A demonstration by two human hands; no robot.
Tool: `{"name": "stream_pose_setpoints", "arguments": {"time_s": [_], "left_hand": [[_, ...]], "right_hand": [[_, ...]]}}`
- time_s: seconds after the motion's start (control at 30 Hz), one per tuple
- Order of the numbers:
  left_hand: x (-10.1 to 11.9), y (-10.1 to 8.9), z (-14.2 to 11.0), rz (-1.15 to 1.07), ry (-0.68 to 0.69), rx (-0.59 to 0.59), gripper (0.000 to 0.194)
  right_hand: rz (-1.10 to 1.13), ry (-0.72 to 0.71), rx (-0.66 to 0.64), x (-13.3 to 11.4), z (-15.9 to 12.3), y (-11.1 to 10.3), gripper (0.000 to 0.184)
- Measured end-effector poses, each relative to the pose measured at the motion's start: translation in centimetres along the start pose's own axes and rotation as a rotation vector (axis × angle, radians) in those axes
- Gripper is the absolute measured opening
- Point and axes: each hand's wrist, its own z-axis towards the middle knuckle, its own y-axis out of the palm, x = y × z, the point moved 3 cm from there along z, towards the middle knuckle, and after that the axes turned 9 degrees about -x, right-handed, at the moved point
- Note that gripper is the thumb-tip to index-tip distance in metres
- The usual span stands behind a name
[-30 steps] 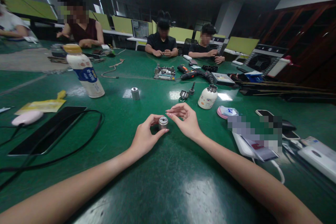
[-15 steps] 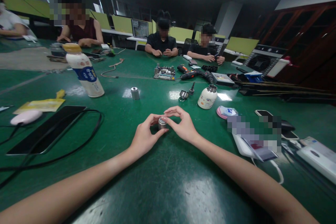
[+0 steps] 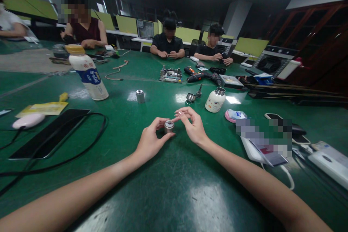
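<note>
My left hand (image 3: 150, 140) grips a small metal cylinder (image 3: 169, 126) between thumb and forefinger and holds it upright on the green table (image 3: 174, 188). My right hand (image 3: 192, 125) hovers just right of and slightly above the cylinder. Its thumb and fingertips are drawn close together, and I cannot tell whether a tiny piece sits between them. A second metal cylinder (image 3: 140, 96) stands alone farther back.
A milk bottle (image 3: 88, 74) stands back left and a white jar (image 3: 215, 101) back right, with small metal parts (image 3: 190, 97) beside it. A black tablet with a cable (image 3: 49, 134) lies left. Phones and white devices (image 3: 328, 163) lie right. A circuit board (image 3: 170, 75) and a drill (image 3: 197, 77) lie farther back. Several people sit across the table.
My right hand first closed its fingertips onto the top of the cylinder, then lifted off to the right. My left hand kept its hold on the cylinder.
</note>
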Motion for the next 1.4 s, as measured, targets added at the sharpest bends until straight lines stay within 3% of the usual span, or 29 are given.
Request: {"name": "stream_pose_setpoints", "arguments": {"time_s": [0.1, 0.2, 0.3, 0.5, 0.63, 0.8, 0.9, 1.03, 1.13, 1.23, 1.4], "left_hand": [[0.0, 0.0, 0.0, 0.004, 0.004, 0.006, 0.033], [0.1, 0.0, 0.0, 0.007, 0.018, 0.006, 0.030], [0.3, 0.0, 0.0, 0.016, 0.034, 0.002, 0.028], [0.1, 0.0, 0.0, 0.041, 0.030, 0.008, 0.029], [-0.1, 0.0, 0.0, 0.031, 0.012, 0.007, 0.031], [-0.3, 0.0, 0.0, 0.031, 0.011, 0.007, 0.033], [-0.3, 0.0, 0.0, 0.034, 0.010, 0.009, 0.033], [-0.3, 0.0, 0.0, 0.027, 0.008, 0.011, 0.033], [-0.2, 0.0, 0.0, 0.022, 0.010, 0.009, 0.032], [-0.2, 0.0, 0.0, 0.022, 0.013, 0.009, 0.033], [-0.2, 0.0, 0.0, 0.026, 0.022, 0.010, 0.032]], "right_hand": [[-0.027, -0.015, 0.033, -0.3, 0.0, -0.1, 0.026], [-0.049, -0.006, -0.028, -0.6, -0.1, 0.3, 0.032], [-0.048, 0.011, -0.059, -0.7, -0.3, 0.8, 0.026], [-0.005, -0.004, 0.040, -1.0, 0.2, 0.2, 0.024], [-0.067, 0.014, 0.114, 0.9, 0.7, -1.4, 0.025], [-0.186, 0.144, 0.016, 4.8, 0.7, -2.5, 0.021], [-0.189, 0.169, 0.016, 5.7, 0.5, -2.7, 0.019], [-0.179, 0.191, 0.067, 5.5, 0.4, -2.8, 0.022], [-0.234, 0.156, 0.004, 5.4, 0.2, -2.5, 0.032], [-0.242, 0.126, -0.037, 5.1, 0.2, -2.3, 0.030], [-0.078, 0.050, 0.050, 2.6, 0.5, -1.8, 0.026]]}}
